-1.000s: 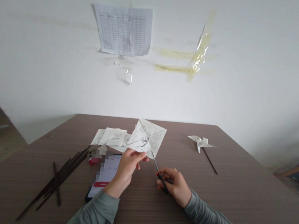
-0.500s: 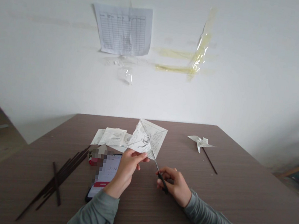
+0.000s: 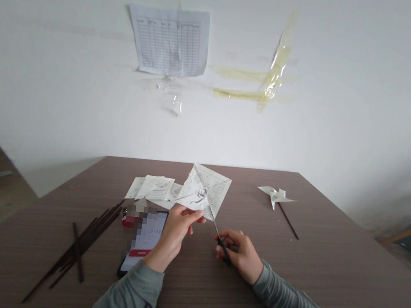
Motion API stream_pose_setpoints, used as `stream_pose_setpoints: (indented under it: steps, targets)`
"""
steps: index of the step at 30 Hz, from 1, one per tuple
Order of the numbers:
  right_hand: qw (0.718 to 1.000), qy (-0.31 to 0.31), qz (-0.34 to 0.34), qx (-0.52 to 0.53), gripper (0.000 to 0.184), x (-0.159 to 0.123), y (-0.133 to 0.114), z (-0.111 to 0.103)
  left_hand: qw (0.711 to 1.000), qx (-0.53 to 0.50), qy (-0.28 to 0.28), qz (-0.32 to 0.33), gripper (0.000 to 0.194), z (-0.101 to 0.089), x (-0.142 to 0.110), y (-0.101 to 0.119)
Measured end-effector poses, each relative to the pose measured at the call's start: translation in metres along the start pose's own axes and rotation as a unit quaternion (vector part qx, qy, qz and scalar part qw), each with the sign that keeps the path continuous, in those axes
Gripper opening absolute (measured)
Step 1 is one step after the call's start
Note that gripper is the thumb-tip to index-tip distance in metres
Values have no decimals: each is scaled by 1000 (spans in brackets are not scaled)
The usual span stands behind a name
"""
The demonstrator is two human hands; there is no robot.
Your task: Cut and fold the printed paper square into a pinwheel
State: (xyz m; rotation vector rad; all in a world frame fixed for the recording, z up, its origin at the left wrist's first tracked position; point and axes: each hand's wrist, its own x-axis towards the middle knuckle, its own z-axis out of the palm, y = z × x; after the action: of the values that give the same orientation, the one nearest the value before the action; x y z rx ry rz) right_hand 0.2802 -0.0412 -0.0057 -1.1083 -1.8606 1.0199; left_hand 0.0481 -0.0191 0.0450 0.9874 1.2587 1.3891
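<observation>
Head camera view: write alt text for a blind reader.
A person's left hand holds up a square of printed paper while the right hand brings scissors to its corner. On the wood-grain table lie a paper pinwheel on a stick, thin dark sticks and a phone.

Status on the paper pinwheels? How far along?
Done: one paper pinwheel on a stick, lying on the table. In hand: the left hand pinches a printed paper square; the right hand has scissors at its corner. Left: dark sticks and printed paper sheets lie unused.
</observation>
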Motion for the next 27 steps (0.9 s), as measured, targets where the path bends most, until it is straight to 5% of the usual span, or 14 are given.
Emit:
stream_pose_setpoints:
  steps: [8, 27]
  targets:
    - [998, -15, 31, 48, 58, -1, -1, 1, 1000, -8, 3, -4, 25, 0, 0, 0]
    - [999, 4, 30, 22, 65, 0, -4, -1, 1000, 5, -12, -17, 21, 1, 0, 0]
